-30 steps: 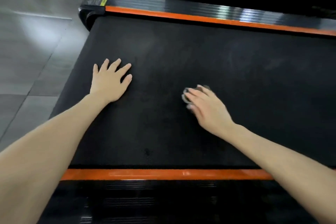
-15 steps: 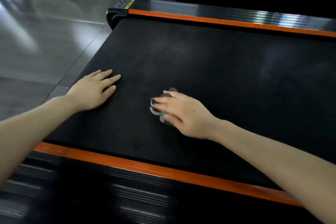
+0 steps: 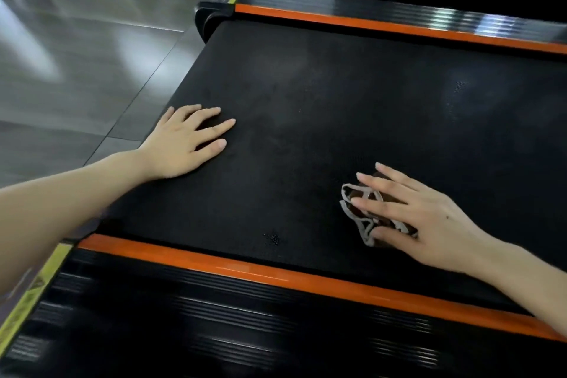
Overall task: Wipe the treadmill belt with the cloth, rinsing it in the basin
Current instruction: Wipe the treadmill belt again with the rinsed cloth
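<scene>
1. Black treadmill belt [image 3: 337,95] fills most of the view. The cloth [image 3: 365,232] lies bunched on it, toward the right and near the front orange strip [image 3: 245,273].
2. The right hand [image 3: 420,218] presses the cloth down with straight, spread fingers that do not curl round it. I judge that a flat hand gives wide pressure for wiping.
3. The left hand [image 3: 181,144] lies flat and open on the belt near its left end and holds nothing, probably to support the leaning body.
4. Grey floor [image 3: 76,55] lies beside the treadmill. No basin is in view.
</scene>
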Available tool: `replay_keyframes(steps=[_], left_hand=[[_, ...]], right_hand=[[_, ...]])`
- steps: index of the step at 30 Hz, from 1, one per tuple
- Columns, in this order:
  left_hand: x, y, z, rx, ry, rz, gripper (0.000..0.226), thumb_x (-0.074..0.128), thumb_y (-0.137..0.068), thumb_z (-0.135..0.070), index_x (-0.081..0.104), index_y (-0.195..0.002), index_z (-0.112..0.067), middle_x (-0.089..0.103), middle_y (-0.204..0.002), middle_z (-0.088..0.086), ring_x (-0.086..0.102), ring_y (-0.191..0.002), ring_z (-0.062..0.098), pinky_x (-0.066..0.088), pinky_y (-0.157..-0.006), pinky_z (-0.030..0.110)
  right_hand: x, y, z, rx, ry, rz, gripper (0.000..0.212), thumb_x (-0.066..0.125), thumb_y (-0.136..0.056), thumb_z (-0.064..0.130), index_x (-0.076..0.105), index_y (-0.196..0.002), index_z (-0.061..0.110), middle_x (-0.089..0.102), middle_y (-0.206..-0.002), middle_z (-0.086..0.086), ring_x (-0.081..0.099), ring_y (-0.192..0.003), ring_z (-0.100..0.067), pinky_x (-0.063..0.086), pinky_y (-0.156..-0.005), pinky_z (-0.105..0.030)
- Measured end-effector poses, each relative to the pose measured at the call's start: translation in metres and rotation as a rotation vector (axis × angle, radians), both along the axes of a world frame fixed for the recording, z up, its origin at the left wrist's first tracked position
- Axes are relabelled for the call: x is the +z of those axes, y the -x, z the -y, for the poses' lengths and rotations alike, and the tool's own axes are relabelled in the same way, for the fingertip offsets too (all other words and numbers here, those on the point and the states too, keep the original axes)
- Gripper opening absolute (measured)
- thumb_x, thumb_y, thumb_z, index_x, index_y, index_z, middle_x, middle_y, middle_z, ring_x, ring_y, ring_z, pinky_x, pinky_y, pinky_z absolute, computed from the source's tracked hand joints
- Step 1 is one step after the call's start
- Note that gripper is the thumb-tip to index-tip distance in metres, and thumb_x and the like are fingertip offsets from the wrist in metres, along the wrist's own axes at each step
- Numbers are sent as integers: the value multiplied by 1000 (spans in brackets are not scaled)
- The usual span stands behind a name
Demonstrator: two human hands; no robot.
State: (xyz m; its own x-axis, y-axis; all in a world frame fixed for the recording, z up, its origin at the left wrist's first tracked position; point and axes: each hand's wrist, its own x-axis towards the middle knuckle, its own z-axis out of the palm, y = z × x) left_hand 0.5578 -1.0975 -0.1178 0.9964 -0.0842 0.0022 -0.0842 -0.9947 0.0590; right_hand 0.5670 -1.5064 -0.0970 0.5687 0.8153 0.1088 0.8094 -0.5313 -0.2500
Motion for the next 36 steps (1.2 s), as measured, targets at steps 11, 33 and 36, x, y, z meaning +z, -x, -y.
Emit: replay_keyframes(steps=[11, 33, 36], left_hand=[[8, -15, -45, -255, 15, 11, 80, -4, -82, -76, 33, -143, -39, 31, -151, -11, 24, -142, 19, 22, -111, 44], [-10, -34, -59, 35, 553, -98, 60, 36, -94, -53, 15, -148, -39, -10, -158, -11, -18, -144, 18, 5, -119, 43], [-8, -36, -56, 59, 515, -102, 60, 37, -94, -53, 17, -148, -39, -7, -159, -7, -15, -145, 23, 7, -119, 43]], right_hand=[[-5, 45, -186, 296, -85, 1, 41, 60, -90, 27, 58, -127, 9, 51, -139, -6, 31, -139, -26, 28, -114, -36], [-1, -86, -254, -576, -68, 135, 49, 53, -94, 38, 51, -134, 11, 44, -144, -6, 24, -133, -3, 14, -110, -20], [-4, -44, -242, -460, -67, 191, 64, 50, -86, 57, 57, -128, 9, 51, -138, -7, 18, -129, 3, 19, -112, -26]])
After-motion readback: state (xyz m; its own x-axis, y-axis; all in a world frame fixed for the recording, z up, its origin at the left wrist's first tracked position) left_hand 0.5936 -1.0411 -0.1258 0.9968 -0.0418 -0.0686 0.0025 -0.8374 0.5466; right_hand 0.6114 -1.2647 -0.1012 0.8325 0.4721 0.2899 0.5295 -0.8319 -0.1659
